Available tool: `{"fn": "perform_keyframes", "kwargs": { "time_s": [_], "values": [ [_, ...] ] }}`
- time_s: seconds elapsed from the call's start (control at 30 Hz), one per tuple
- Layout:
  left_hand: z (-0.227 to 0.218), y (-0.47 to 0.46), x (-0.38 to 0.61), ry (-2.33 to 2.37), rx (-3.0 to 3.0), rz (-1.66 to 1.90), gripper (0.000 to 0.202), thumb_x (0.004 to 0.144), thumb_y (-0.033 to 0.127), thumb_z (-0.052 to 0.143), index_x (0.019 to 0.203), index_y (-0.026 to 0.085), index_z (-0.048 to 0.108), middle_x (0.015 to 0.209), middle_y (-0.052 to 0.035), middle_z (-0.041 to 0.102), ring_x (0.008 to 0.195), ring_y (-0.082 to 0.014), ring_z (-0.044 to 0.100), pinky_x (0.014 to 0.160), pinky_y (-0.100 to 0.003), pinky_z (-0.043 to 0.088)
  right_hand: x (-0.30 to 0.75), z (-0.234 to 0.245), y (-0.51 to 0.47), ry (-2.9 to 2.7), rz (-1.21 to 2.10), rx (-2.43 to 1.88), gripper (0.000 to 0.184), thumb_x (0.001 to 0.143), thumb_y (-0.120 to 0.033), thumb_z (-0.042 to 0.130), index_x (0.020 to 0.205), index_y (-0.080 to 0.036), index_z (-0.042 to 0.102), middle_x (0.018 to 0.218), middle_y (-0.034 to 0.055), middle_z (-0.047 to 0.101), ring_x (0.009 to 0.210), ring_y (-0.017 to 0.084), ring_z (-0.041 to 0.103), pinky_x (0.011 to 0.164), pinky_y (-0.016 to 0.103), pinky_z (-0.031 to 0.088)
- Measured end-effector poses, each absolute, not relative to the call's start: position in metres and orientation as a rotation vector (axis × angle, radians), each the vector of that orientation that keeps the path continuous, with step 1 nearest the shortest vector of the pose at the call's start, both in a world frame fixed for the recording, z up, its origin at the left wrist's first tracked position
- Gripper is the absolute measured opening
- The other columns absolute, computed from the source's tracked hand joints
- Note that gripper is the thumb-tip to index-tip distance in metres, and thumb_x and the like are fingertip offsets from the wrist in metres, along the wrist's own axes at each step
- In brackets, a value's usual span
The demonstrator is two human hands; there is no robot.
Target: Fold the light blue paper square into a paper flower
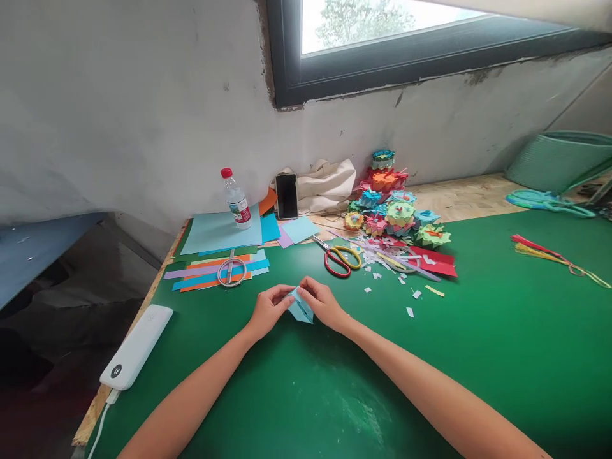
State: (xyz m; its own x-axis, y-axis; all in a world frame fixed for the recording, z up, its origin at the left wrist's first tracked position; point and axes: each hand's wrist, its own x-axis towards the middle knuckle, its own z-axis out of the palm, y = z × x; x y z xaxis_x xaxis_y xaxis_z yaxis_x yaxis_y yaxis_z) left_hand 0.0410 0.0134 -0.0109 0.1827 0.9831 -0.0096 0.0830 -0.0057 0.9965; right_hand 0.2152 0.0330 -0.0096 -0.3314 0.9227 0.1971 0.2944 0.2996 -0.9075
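Note:
A small folded piece of light blue paper [301,308] is held between both my hands just above the green mat [335,382]. My left hand [268,308] pinches its left edge with fingers closed. From the other side, my right hand [323,302] pinches the top right part, fingers also closed. Both forearms reach in from the bottom of the view.
Red-and-yellow scissors [338,258] lie just beyond my hands, with paper scraps [411,299] to their right. Coloured paper strips under small silver scissors [232,270], a water bottle [236,199], a phone [287,196], a pile of folded paper flowers [394,210] and a white power bank [136,346] surround the area.

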Motion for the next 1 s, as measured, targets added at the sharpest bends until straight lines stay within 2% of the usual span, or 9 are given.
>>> {"fn": "perform_keyframes", "kwargs": {
  "time_s": [0.1,0.2,0.27,0.47,0.63,0.7,0.83,1.0],
  "values": [
    [-0.010,0.014,0.041,1.148,1.344,1.041,0.040,0.077,0.046,0.071,0.101,0.015,0.072,0.100,-0.0088,0.074,0.089,-0.0209,0.069,0.081,-0.031,0.056,0.215,-0.009,0.030,-1.848,1.019,-1.081,0.025,0.090,-0.046,0.048,0.091,-0.021,0.046,0.067,-0.0050,0.046,0.058,0.010,0.038,0.056,0.023,0.031],
    [-0.011,0.015,0.041,1.173,1.346,1.060,0.038,0.076,0.045,0.072,0.099,0.015,0.072,0.096,-0.0084,0.074,0.088,-0.0207,0.069,0.078,-0.030,0.056,0.215,-0.008,0.027,-1.914,1.001,-1.062,0.034,0.087,-0.047,0.056,0.106,-0.021,0.044,0.071,-0.0052,0.049,0.056,0.009,0.039,0.056,0.024,0.030],
    [-0.012,0.015,0.041,1.189,1.353,1.072,0.037,0.075,0.044,0.072,0.098,0.015,0.073,0.094,-0.0078,0.075,0.085,-0.0199,0.068,0.074,-0.029,0.056,0.215,-0.007,0.026,-1.950,0.988,-1.055,0.036,0.086,-0.045,0.057,0.109,-0.021,0.045,0.072,-0.0045,0.051,0.056,0.010,0.042,0.057,0.024,0.030],
    [-0.012,0.016,0.041,1.230,1.378,1.089,0.038,0.075,0.047,0.071,0.095,0.015,0.074,0.088,-0.0064,0.074,0.075,-0.0170,0.066,0.066,-0.026,0.055,0.215,-0.005,0.026,-1.930,0.945,-1.072,0.021,0.092,-0.036,0.045,0.104,-0.020,0.052,0.066,-0.0031,0.054,0.059,0.012,0.047,0.059,0.024,0.032],
    [-0.011,0.013,0.042,1.263,1.420,1.095,0.033,0.077,0.044,0.070,0.093,0.016,0.075,0.087,-0.0052,0.074,0.074,-0.0166,0.066,0.069,-0.027,0.054,0.216,-0.003,0.028,-1.843,0.925,-1.096,0.021,0.088,-0.028,0.042,0.096,-0.020,0.060,0.076,0.0010,0.062,0.067,0.013,0.052,0.066,0.025,0.036],
    [-0.010,0.012,0.042,1.273,1.436,1.095,0.030,0.078,0.042,0.070,0.093,0.017,0.075,0.087,-0.0046,0.074,0.075,-0.0170,0.067,0.071,-0.028,0.054,0.216,-0.003,0.028,-1.801,0.941,-1.106,0.024,0.086,-0.027,0.042,0.094,-0.019,0.062,0.078,0.0013,0.063,0.069,0.013,0.052,0.067,0.025,0.037],
    [-0.010,0.012,0.042,1.249,1.433,1.078,0.030,0.078,0.040,0.069,0.097,0.018,0.074,0.090,-0.0047,0.075,0.078,-0.0179,0.068,0.074,-0.029,0.055,0.216,-0.003,0.031,-1.705,1.017,-1.138,0.026,0.085,-0.029,0.042,0.088,-0.018,0.065,0.068,-0.0004,0.059,0.062,0.012,0.048,0.062,0.024,0.036],
    [-0.010,0.012,0.041,1.212,1.399,1.095,0.032,0.076,0.039,0.071,0.102,0.019,0.070,0.082,-0.0028,0.073,0.072,-0.0164,0.067,0.070,-0.028,0.056,0.218,-0.006,0.039,-1.612,1.164,-1.128,0.024,0.081,-0.033,0.048,0.083,-0.017,0.066,0.076,0.0014,0.064,0.070,0.013,0.054,0.065,0.024,0.042]
  ]
}}
